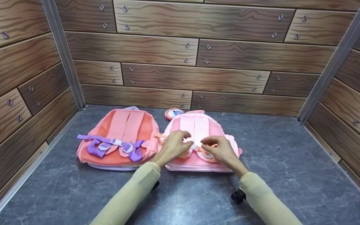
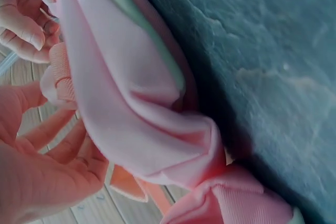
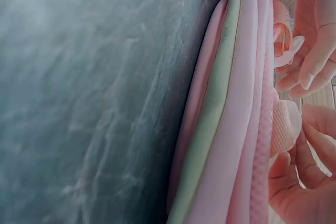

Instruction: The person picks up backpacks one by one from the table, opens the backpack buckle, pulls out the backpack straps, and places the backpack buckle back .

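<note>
A light pink backpack (image 1: 195, 125) lies flat, its shoulder straps facing up. My left hand (image 1: 175, 144) hovers over its lower middle, thumb and index finger apart. Facing it, my right hand (image 1: 221, 149) bends its fingers loosely over the other side, close to an orange strap (image 1: 209, 157). Between the hands a small white buckle part shows. In the left wrist view, my left fingers spread beside the pack's edge, near a white plastic piece (image 2: 48, 86) on orange webbing (image 2: 62, 71). The right wrist view has my right fingertips right at a peach strap loop (image 3: 283, 124).
A coral backpack (image 1: 150, 125) lies close on the left, its purple straps (image 1: 97, 150) and white buckles (image 1: 116, 142) on top. A round eye-like plush piece (image 1: 173, 113) sits behind the pink pack. Wood-print walls (image 1: 180, 50) enclose the grey marbled surface (image 1: 292, 162).
</note>
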`<control>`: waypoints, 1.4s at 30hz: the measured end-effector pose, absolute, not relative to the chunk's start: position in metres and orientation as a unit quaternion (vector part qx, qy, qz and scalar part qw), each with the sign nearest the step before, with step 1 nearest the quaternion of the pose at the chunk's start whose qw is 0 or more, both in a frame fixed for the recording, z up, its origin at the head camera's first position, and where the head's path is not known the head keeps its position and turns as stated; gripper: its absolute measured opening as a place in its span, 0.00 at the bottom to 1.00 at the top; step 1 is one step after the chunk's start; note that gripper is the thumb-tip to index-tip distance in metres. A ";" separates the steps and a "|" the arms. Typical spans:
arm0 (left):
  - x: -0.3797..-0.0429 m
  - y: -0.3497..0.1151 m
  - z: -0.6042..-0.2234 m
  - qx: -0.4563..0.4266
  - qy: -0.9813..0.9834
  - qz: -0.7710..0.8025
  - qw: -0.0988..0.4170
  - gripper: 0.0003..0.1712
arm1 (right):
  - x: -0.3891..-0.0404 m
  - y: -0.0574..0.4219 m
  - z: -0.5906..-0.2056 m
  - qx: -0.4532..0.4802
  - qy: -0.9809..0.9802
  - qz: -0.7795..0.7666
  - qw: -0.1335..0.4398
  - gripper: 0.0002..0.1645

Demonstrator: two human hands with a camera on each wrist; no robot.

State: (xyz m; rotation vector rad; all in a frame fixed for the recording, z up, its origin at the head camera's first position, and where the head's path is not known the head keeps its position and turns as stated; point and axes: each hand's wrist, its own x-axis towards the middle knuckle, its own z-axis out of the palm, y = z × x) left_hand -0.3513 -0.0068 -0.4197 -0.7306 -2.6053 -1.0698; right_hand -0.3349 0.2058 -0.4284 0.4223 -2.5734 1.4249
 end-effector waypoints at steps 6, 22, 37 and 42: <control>-0.357 0.000 -0.423 -0.255 -0.890 -0.368 0.086 0.17 | -0.345 0.204 -0.433 0.146 -0.860 0.487 0.047 0.13; -0.364 0.007 -0.430 -0.241 -0.903 -0.355 0.036 0.19 | -0.359 0.196 -0.443 0.158 -0.886 0.435 -0.010 0.19; -0.365 0.003 -0.434 -0.286 -0.889 -0.352 0.062 0.14 | -0.359 0.190 -0.444 0.203 -0.904 0.375 0.016 0.06; -0.364 0.005 -0.434 -0.291 -0.891 -0.341 0.072 0.11 | -0.356 0.193 -0.445 0.236 -0.900 0.365 0.028 0.04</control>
